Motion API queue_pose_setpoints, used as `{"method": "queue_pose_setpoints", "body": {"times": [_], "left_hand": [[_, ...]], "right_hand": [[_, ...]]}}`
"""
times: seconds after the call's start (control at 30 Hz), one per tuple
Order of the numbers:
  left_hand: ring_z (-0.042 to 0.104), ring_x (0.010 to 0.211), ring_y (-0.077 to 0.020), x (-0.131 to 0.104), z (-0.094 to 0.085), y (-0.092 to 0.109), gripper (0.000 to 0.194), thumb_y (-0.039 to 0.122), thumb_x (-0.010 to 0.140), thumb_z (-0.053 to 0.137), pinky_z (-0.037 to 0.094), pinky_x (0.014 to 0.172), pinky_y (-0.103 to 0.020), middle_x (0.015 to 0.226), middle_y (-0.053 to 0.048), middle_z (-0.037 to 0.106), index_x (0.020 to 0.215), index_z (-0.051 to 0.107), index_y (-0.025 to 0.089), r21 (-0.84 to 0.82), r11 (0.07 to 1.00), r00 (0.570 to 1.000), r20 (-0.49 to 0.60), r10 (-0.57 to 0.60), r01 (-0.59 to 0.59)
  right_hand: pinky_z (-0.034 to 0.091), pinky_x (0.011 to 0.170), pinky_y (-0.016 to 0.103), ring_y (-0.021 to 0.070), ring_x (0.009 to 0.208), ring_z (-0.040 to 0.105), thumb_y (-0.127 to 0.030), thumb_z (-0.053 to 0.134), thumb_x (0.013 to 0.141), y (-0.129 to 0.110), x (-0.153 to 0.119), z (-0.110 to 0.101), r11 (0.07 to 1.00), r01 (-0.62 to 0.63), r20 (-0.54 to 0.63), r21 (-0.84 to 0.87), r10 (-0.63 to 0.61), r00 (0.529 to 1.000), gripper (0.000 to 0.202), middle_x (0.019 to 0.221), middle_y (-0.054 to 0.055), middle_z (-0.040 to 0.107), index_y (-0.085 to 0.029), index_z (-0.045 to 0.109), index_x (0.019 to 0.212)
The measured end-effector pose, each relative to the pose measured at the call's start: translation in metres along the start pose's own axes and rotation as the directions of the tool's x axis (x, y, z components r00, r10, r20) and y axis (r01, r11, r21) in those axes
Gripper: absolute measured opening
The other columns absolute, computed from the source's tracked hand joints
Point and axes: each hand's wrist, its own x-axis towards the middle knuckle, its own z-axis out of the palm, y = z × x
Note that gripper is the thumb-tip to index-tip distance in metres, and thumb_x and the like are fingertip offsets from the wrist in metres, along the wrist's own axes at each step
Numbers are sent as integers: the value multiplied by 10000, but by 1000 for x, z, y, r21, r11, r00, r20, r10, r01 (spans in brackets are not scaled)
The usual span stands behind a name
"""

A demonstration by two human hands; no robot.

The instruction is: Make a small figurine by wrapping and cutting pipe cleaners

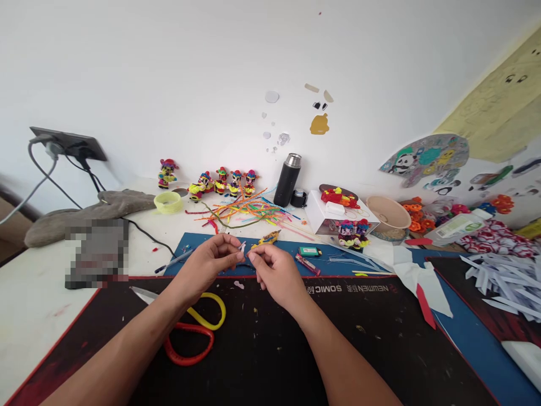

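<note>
My left hand (213, 262) is closed in a pinch above the far edge of the black desk mat (270, 344). Between its thumb and forefinger sticks up a small white strip (242, 246), perhaps folded paper. My right hand (276, 276) is also pinched, its fingertips almost meeting those of the left. Whatever it grips is too small to make out. Under my left forearm lie scissors (192, 359) with one red and one yellow handle loop. A tiny pale scrap (239, 285) rests on the mat below my hands.
Several bright figurines (168, 173) line the wall beside a heap of coloured pipe cleaners (249, 211). Behind stand a black thermos (288, 180) and a white box (316, 211). A roll of yellow tape (168, 203) is at left, a lighter (307, 264) and folded paper strips (507, 282) at right.
</note>
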Motion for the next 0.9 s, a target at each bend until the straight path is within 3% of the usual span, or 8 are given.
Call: {"method": "queue_pose_setpoints", "body": {"times": [0.17, 0.47, 0.73, 0.9], "left_hand": [[599, 721, -164, 0, 2, 0, 435, 423, 699, 910, 433, 684, -277, 782, 11, 715, 970, 645, 211, 5, 999, 998, 47, -36, 36], [606, 750, -171, -2, 4, -3, 459, 463, 743, 902, 454, 687, -282, 818, 4, 692, 1009, 624, 215, 16, 998, 987, 150, -56, 54], [594, 697, -175, -4, 5, 6, 449, 584, 787, 833, 460, 648, -288, 775, -7, 678, 978, 684, 205, 27, 1000, 997, 72, 2, -4], [647, 788, -200, -4, 5, 7, 424, 499, 720, 897, 486, 711, -300, 861, -26, 723, 971, 711, 212, 21, 1000, 999, 44, -5, 4]], "right_hand": [[386, 447, 215, 99, 429, 499, -439, 606, 986, -1, 1, -2, 989, -30, 23, 147, 27, 999, 251, 577, -59, 574, -200, 680, 1001], [384, 449, 211, 94, 415, 489, -378, 624, 965, -2, 0, -1, 989, -31, 34, 143, 26, 999, 185, 542, -70, 561, -198, 655, 929], [370, 446, 209, 92, 415, 481, -415, 625, 963, -6, -1, -3, 986, -35, 35, 166, 30, 999, 222, 553, -65, 573, -200, 650, 914], [371, 448, 205, 96, 414, 486, -414, 614, 974, -4, -1, -3, 989, -22, 30, 145, 18, 999, 220, 521, -80, 539, -201, 647, 933]]}}
